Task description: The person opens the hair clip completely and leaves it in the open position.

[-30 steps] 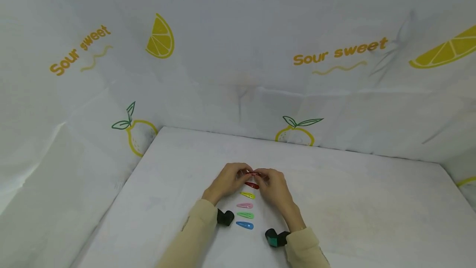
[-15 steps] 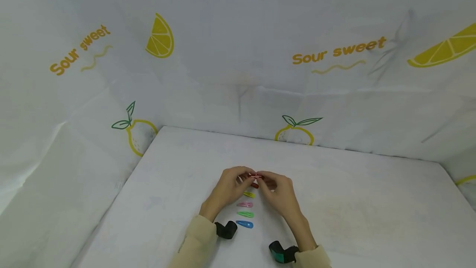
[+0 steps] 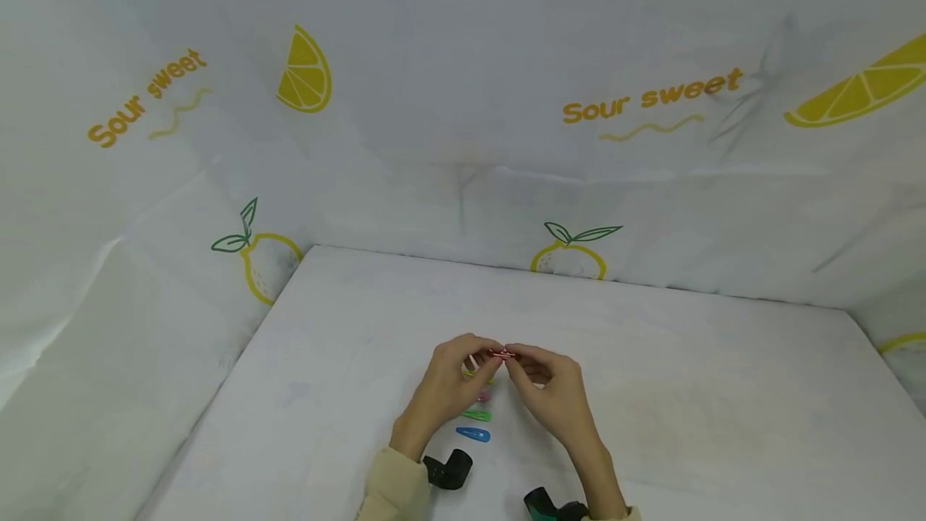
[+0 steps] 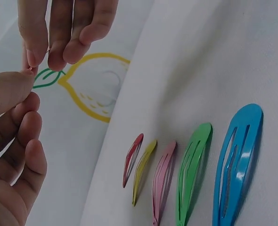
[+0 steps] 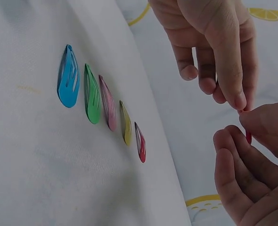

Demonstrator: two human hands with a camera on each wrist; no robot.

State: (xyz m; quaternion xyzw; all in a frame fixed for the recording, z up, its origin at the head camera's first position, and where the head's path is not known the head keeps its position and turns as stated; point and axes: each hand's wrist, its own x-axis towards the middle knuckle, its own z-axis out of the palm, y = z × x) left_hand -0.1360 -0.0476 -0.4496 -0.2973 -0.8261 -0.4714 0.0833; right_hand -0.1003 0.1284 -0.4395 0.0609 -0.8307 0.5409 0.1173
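Above the table, a red snap hair clip (image 3: 504, 355) is between both hands. My left hand (image 3: 444, 384) pinches one end between thumb and index finger, and my right hand (image 3: 557, 388) pinches the other. In both wrist views the fingers cover most of this clip. Below the hands, a row of snap hair clips lies on the table: red (image 5: 142, 153), yellow (image 4: 151, 147), pink (image 4: 170, 149), green (image 4: 204, 133) and blue (image 4: 248, 115). The head view has the red one on the table hidden behind the hands, with the yellow and pink ones partly covered.
The white table (image 3: 687, 392) extends to both sides of the row. A white sheet printed with lemons (image 3: 567, 262) hangs behind and at the left. Black wrist devices (image 3: 450, 469) sit at the inner side of each forearm, near the blue clip.
Both hands have drawn back toward the person and slightly right, with the red hair clip between their fingertips. They now cover more of the row. The clips on the table have not moved.
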